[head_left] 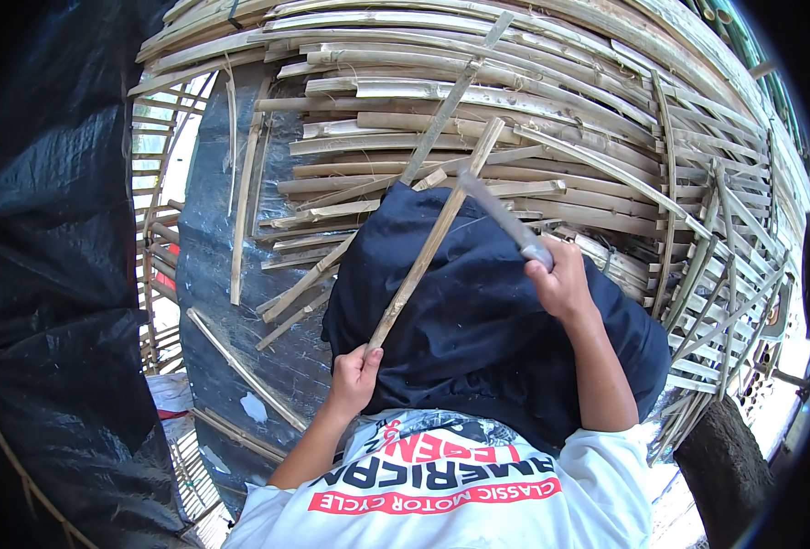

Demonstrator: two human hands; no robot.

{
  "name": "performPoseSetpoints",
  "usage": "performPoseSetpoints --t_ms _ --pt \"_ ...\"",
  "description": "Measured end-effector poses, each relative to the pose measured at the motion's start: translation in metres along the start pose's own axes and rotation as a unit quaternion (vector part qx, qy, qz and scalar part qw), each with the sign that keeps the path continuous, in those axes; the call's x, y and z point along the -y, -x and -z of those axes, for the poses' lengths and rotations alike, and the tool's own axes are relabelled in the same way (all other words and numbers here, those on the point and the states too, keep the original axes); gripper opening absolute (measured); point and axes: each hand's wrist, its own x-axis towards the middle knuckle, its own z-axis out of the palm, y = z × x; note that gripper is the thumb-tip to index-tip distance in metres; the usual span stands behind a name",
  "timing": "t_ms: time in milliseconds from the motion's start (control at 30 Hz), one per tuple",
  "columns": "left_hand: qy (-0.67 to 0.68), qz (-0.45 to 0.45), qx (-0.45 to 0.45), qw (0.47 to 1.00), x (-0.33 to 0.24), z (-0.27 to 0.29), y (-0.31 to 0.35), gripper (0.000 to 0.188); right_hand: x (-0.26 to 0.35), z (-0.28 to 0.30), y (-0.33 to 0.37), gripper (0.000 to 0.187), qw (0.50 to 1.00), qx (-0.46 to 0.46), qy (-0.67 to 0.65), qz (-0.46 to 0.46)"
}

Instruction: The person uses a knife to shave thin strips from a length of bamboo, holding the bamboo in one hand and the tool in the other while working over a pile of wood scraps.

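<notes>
My left hand [354, 379] is closed round the lower end of a long split bamboo strip [428, 249], which slants up and away to the right across my lap. In my closed right hand [565, 282] is a knife [504, 215], its handle mostly covered by the fingers. The blade, somewhat blurred, points up and left, its tip at the strip's upper part; whether it touches the bamboo I cannot tell. Dark blue cloth [478, 320] covers my legs beneath both.
Many bamboo slats [478, 91] lie in a layer beyond my knees. Loose strips [240, 366] rest on a dark sheet [213, 229] at left. Black plastic sheeting [48, 229] hangs far left. A bamboo lattice [725, 265] and a dark post [725, 457] stand at right.
</notes>
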Motion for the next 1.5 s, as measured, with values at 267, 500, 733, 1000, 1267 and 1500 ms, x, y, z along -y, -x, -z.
performPoseSetpoints --t_ms 267,500,733,1000,1267,1500 --pt "0.027 0.148 0.041 0.988 0.056 0.012 0.118 0.035 0.044 -0.029 0.009 0.071 0.956 0.202 0.194 0.093" --pt "-0.031 0.086 0.008 0.996 0.077 -0.005 0.101 0.037 0.04 -0.042 0.013 0.072 0.95 0.174 0.234 0.114" --pt "-0.034 0.042 -0.017 0.998 0.091 -0.012 0.099 0.037 0.025 -0.049 -0.009 0.074 0.93 0.184 0.281 0.149" --pt "-0.045 -0.019 -0.046 0.998 0.096 -0.013 0.099 0.036 -0.028 0.078 -0.039 0.068 0.943 -0.053 0.277 -0.176" --pt "-0.024 0.03 -0.019 0.999 0.093 -0.012 0.1 0.038 0.047 -0.033 0.039 0.067 0.967 0.142 0.207 0.049" --pt "-0.014 0.055 -0.02 0.998 0.095 -0.016 0.098 0.037 0.016 -0.061 0.018 0.075 0.948 0.176 0.243 0.104"
